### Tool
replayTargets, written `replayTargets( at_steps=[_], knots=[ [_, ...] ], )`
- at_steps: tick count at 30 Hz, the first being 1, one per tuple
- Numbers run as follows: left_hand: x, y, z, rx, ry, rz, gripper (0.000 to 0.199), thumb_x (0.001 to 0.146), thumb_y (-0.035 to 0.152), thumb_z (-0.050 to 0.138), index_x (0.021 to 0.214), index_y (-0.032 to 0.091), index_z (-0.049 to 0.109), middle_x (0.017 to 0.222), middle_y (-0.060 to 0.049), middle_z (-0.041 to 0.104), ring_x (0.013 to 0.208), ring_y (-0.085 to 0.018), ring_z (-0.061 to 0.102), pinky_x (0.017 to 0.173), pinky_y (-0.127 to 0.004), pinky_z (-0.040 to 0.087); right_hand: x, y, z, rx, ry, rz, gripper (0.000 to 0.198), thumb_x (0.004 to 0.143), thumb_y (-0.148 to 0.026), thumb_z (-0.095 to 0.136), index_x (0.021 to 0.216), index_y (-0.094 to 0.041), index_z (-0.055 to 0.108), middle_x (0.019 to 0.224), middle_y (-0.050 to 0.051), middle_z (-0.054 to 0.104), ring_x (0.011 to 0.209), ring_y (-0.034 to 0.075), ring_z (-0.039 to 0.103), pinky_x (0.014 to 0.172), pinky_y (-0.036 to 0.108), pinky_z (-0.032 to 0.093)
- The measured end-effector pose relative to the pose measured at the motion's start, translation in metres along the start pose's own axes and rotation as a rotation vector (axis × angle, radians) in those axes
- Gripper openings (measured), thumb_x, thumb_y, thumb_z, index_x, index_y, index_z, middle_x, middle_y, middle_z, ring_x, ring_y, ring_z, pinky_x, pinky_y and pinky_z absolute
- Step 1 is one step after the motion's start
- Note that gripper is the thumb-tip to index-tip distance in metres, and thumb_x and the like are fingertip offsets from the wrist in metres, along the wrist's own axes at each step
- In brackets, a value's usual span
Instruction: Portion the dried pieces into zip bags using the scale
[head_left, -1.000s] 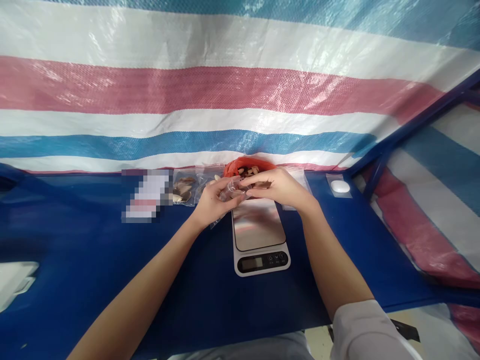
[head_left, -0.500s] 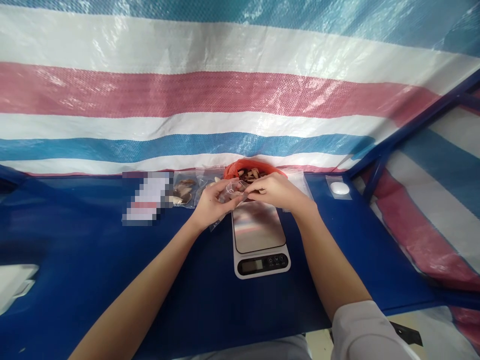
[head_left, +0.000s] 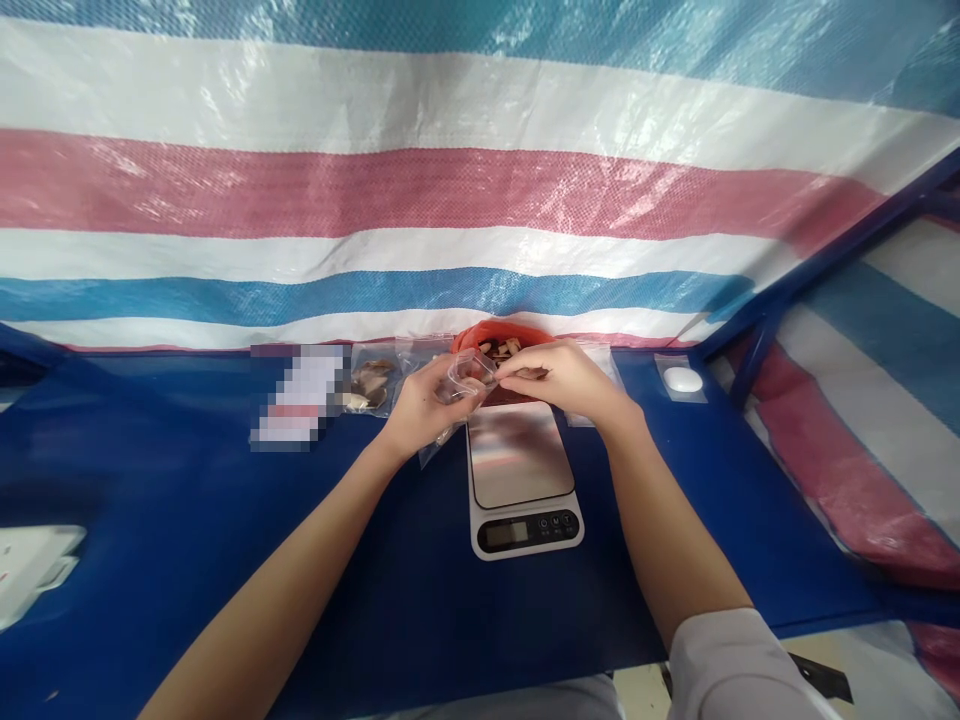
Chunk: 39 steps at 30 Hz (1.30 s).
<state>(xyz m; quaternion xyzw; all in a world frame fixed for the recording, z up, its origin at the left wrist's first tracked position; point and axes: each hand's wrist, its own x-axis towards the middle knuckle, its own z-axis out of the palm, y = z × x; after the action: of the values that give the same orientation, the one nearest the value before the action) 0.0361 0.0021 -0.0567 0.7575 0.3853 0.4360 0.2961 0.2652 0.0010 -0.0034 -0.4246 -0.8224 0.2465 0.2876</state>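
Across the blue desk [head_left: 187,500], a digital scale [head_left: 521,455] sits face-on, presumably for reading; beyond, a red bag [head_left: 495,328] gapes within reach; before it, left hand [head_left: 424,405] holds a clear bag [head_left: 471,370], right hand [head_left: 566,378] pinches its rim, seemingly spreading it.

Striped tarpaulin [head_left: 420,190], red, white and blue, sweeps right across the back, and more of it hangs down the right side behind a slanting blue frame bar [head_left: 832,245]: this looks like a makeshift booth, set up as a small weighing and packing station! Out on the deep-blue worktop [head_left: 187,540] sits a slim digital scale [head_left: 521,480], and just behind it a red plastic bag [head_left: 474,332] of brown pieces [head_left: 502,349], with clear bags [head_left: 375,408] lying to the left. Shop or workshop? Can't tell.
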Motion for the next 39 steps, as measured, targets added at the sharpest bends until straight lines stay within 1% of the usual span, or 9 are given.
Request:
replayTargets(
  at_steps=[4, 10, 13, 16, 19, 25, 31, 34, 39],
  knots=[
    [0.001, -0.002, -0.006, 0.001, 0.007, -0.003, 0.04, 0.085, 0.04, 0.074, 0.117, 0.018, 0.071, 0.115, -0.01, 0.075, 0.106, -0.026, 0.071, 0.1, -0.039, 0.054, -0.005, 0.017, -0.013, 0.013, 0.027, 0.098, 0.015, 0.087, -0.026, 0.071, 0.098, -0.022, 0.082, 0.097, 0.003, 0.081, 0.083, 0.019, 0.073, 0.078, 0.03, 0.053],
    [0.003, -0.006, -0.012, 0.022, 0.031, 0.008, 0.042, 0.083, 0.045, 0.077, 0.116, 0.019, 0.072, 0.108, -0.008, 0.077, 0.1, -0.025, 0.072, 0.094, -0.037, 0.057, -0.008, 0.038, -0.021, -0.157, 0.013, 0.167, 0.017, 0.089, -0.024, 0.067, 0.098, -0.025, 0.081, 0.1, 0.003, 0.081, 0.09, 0.023, 0.073, 0.081, 0.033, 0.053],
    [0.003, -0.008, -0.012, 0.022, 0.02, 0.008, 0.043, 0.083, 0.046, 0.077, 0.116, 0.019, 0.072, 0.108, -0.009, 0.077, 0.1, -0.026, 0.073, 0.093, -0.038, 0.058, -0.005, 0.038, -0.014, -0.264, -0.077, 0.204, 0.017, 0.089, -0.024, 0.066, 0.095, -0.026, 0.081, 0.094, 0.002, 0.08, 0.083, 0.022, 0.071, 0.075, 0.032, 0.049],
    [0.002, -0.009, -0.011, 0.04, 0.027, 0.006, 0.048, 0.083, 0.046, 0.077, 0.122, 0.02, 0.071, 0.109, -0.009, 0.077, 0.1, -0.026, 0.073, 0.094, -0.039, 0.058, -0.001, 0.037, -0.005, -0.293, -0.154, 0.233, 0.018, 0.088, -0.023, 0.064, 0.092, -0.027, 0.081, 0.094, 0.001, 0.08, 0.078, 0.019, 0.068, 0.07, 0.029, 0.044],
    [0.001, -0.009, -0.01, 0.031, 0.017, 0.008, 0.049, 0.083, 0.046, 0.077, 0.124, 0.02, 0.07, 0.11, -0.009, 0.077, 0.101, -0.026, 0.073, 0.095, -0.039, 0.057, 0.001, 0.038, 0.002, -0.291, -0.173, 0.205, 0.022, 0.086, -0.016, 0.06, 0.088, -0.025, 0.08, 0.097, 0.001, 0.078, 0.078, 0.017, 0.064, 0.067, 0.028, 0.039],
    [0.001, -0.007, -0.011, 0.017, 0.009, -0.005, 0.05, 0.082, 0.045, 0.078, 0.125, 0.019, 0.069, 0.11, -0.009, 0.077, 0.101, -0.026, 0.072, 0.095, -0.038, 0.057, 0.003, 0.042, 0.01, -0.34, -0.181, 0.16, 0.024, 0.087, -0.013, 0.056, 0.072, -0.021, 0.073, 0.081, 0.002, 0.072, 0.069, 0.015, 0.057, 0.066, 0.029, 0.035],
    [0.001, -0.006, -0.009, 0.026, 0.009, -0.017, 0.049, 0.083, 0.046, 0.077, 0.123, 0.019, 0.07, 0.11, -0.008, 0.077, 0.099, -0.025, 0.072, 0.093, -0.036, 0.057, 0.006, 0.04, 0.017, -0.398, -0.192, 0.148, 0.026, 0.092, -0.013, 0.054, 0.083, -0.021, 0.077, 0.088, 0.003, 0.075, 0.075, 0.016, 0.059, 0.067, 0.028, 0.034],
    [0.001, -0.005, -0.008, 0.035, 0.012, 0.001, 0.046, 0.083, 0.044, 0.077, 0.12, 0.019, 0.071, 0.11, -0.008, 0.076, 0.1, -0.024, 0.072, 0.094, -0.035, 0.056, 0.008, 0.041, 0.023, -0.435, -0.169, 0.152, 0.027, 0.095, -0.016, 0.053, 0.084, -0.02, 0.077, 0.089, 0.004, 0.076, 0.076, 0.017, 0.061, 0.067, 0.029, 0.035],
    [0.001, -0.006, -0.008, 0.035, -0.004, 0.026, 0.039, 0.084, 0.039, 0.075, 0.118, 0.02, 0.072, 0.11, -0.007, 0.075, 0.101, -0.024, 0.071, 0.095, -0.036, 0.055, 0.011, 0.049, 0.032, -0.421, -0.113, 0.11, 0.022, 0.096, -0.018, 0.056, 0.095, -0.019, 0.078, 0.103, 0.008, 0.078, 0.095, 0.022, 0.068, 0.08, 0.031, 0.043]
  ],
)
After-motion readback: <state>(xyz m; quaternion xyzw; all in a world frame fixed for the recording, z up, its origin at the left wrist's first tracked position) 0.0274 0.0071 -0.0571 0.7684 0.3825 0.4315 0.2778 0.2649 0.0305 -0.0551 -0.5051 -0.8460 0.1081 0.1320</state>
